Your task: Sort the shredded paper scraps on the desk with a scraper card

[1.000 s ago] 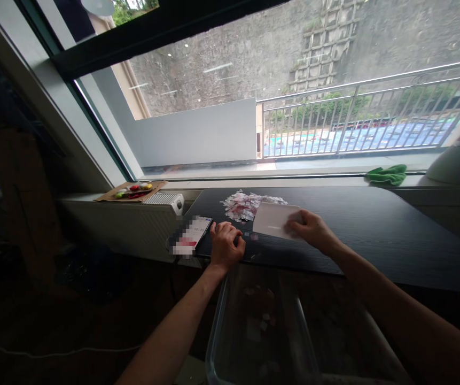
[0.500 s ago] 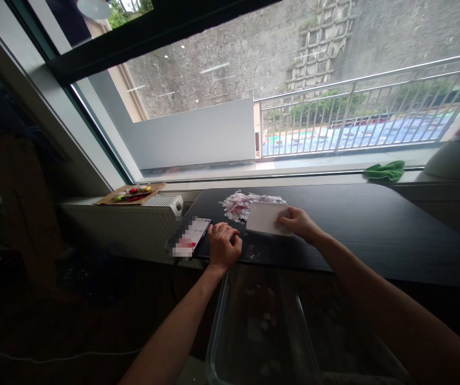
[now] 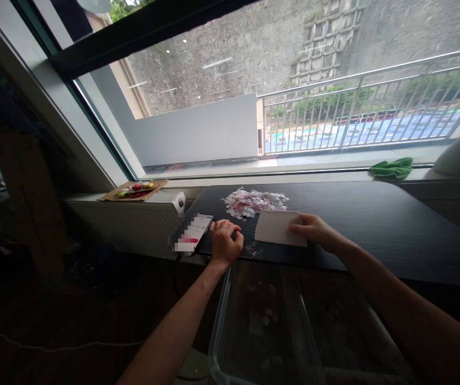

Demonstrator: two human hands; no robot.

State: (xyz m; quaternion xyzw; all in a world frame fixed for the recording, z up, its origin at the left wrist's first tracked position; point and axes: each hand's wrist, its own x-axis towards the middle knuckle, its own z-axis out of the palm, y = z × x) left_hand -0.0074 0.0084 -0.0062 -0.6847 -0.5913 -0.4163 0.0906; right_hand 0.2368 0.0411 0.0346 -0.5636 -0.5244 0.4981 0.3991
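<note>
My right hand (image 3: 314,231) pinches the right side of a flat white card (image 3: 277,226), thumb in front. The card has a small dark mark near its top left corner and stands tilted on the black table (image 3: 358,219). Just behind it lies a pile of torn paper scraps (image 3: 251,202), white with some pink. My left hand (image 3: 226,240) rests at the table's front edge, fingers loosely curled, thumb apart, nothing seen in it. Right beside its fingers is a phone (image 3: 197,231) with a lit, partly blurred screen. A few small scraps (image 3: 252,249) lie between my hands.
Below the table edge stands a clear plastic bin (image 3: 218,342) with some pale scraps inside. A radiator (image 3: 165,199) is at the left, with colourful items on brown card (image 3: 133,189). A green cloth (image 3: 392,168) lies on the windowsill.
My right hand has drawn the white card back toward me and to the right, away from the scrap pile. My left hand has barely moved.
</note>
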